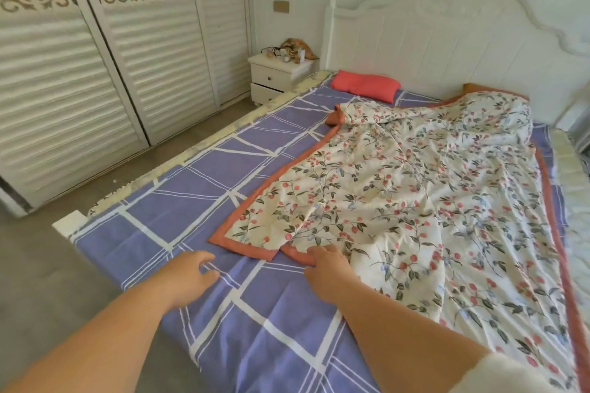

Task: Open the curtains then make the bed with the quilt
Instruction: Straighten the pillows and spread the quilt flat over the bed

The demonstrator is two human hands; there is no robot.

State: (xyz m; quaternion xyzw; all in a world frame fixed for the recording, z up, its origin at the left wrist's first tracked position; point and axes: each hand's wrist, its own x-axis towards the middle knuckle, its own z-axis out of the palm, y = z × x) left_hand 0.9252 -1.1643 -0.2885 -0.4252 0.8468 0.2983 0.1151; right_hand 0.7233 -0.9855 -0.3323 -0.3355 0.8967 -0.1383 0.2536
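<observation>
A cream floral quilt (415, 201) with an orange border lies crumpled over the right half of the bed. The bed's purple sheet (198, 188) with white lines shows bare on the left. My right hand (329, 268) pinches the quilt's orange border at its near edge. My left hand (188, 274) hovers just above the sheet to the left, fingers loosely spread and holding nothing. A red pillow (365, 84) rests by the white headboard (431, 41). No curtains are in view.
White louvred wardrobe doors (95, 73) line the left wall. A white nightstand (281, 73) with small items stands beside the headboard. Grey floor (48, 265) runs along the bed's left side. A white mattress edge (571, 169) shows at far right.
</observation>
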